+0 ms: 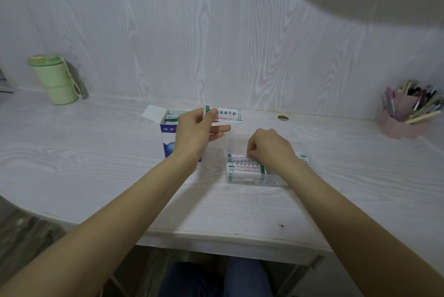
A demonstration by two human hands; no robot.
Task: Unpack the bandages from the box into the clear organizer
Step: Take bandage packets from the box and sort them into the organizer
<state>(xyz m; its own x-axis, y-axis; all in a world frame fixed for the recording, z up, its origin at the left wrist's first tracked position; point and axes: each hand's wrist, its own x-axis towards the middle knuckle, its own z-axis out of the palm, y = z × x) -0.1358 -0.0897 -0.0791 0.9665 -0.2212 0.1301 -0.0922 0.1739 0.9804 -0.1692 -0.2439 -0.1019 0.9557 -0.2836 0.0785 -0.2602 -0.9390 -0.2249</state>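
An open blue-and-white box (168,136) stands on the desk with more bandages (171,118) showing in its top. My left hand (197,132) is in front of the box and pinches one white bandage strip (227,114) with green ends, holding it flat in the air. To the right sits the clear organizer (276,182). Several bandage strips (243,168) lie stacked inside it. My right hand (269,146) reaches down into the organizer, its curled fingers pinching the top strip of the stack.
A green lidded cup (54,79) stands at the back left. A pink holder full of pens (408,114) is at the back right. A small round hole (283,117) marks the desk behind the organizer. The desk's front edge runs close below my forearms.
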